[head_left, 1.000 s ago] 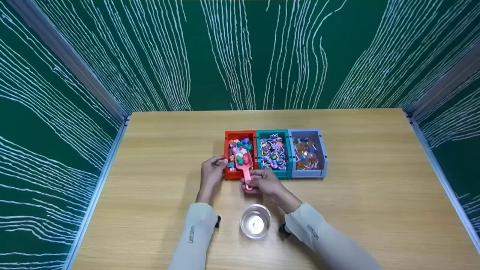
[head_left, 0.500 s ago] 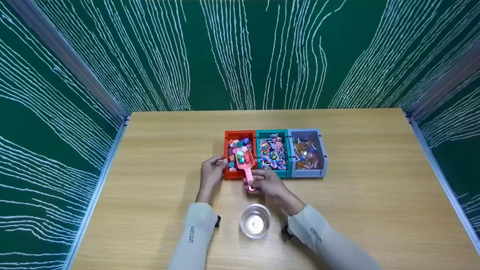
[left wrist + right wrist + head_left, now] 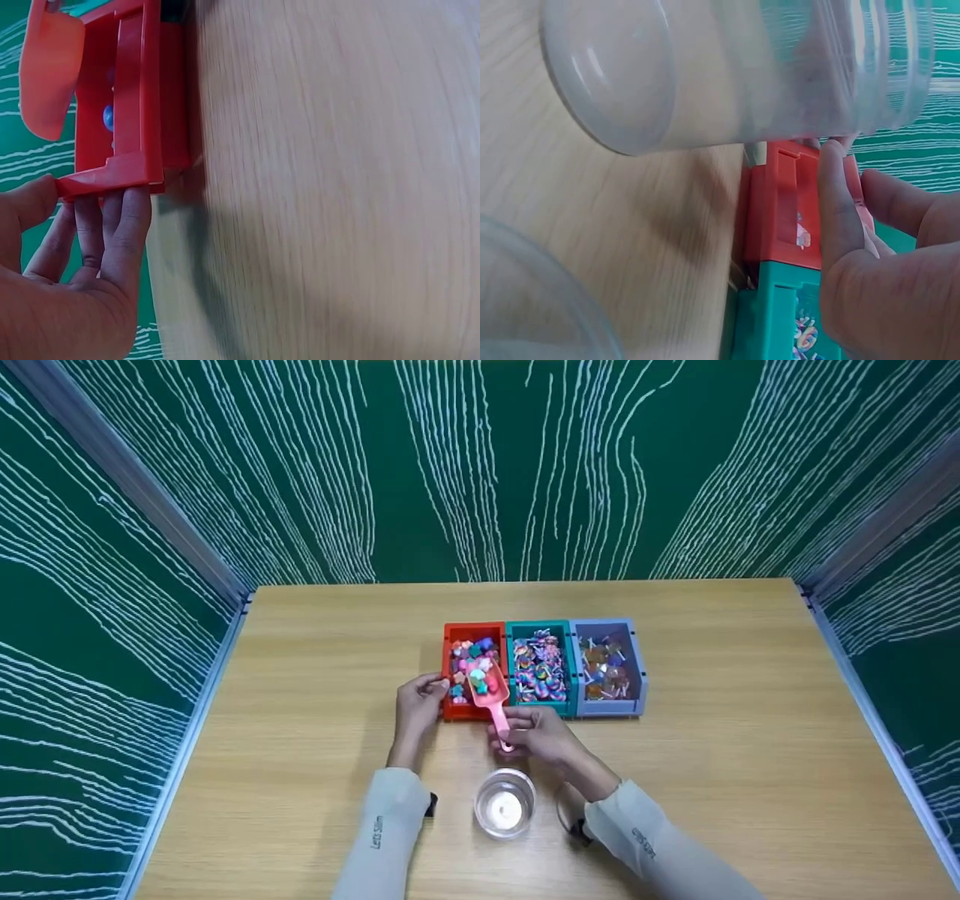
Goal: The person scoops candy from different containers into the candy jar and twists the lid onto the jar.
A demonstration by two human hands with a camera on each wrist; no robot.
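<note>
Between the two hands, over the front part of the red bin (image 3: 461, 711), a pink scoop (image 3: 495, 706) is held, its bowl pointed away from the right hand (image 3: 546, 736). By that hand's thumb and fingers the handle is gripped. Colourful small pieces (image 3: 482, 679) are carried in the bowl, and more are held in the bin beneath. At its left side the bin is pinched between the thumb and fingers of the left hand (image 3: 420, 706). Straight ahead of the right hand, a teal bin (image 3: 544, 707) is filled with swirl-patterned pieces; farther right, a lavender bin (image 3: 609, 707) is set against it, with translucent sticked pieces inside. Nearer the person than either hand, between the two forearms, a clear jar (image 3: 505, 806) is stood upright on the wooden table (image 3: 300, 697). Beyond both hands, the table is backed by a green panel (image 3: 420, 510) marked with white lines.
</note>
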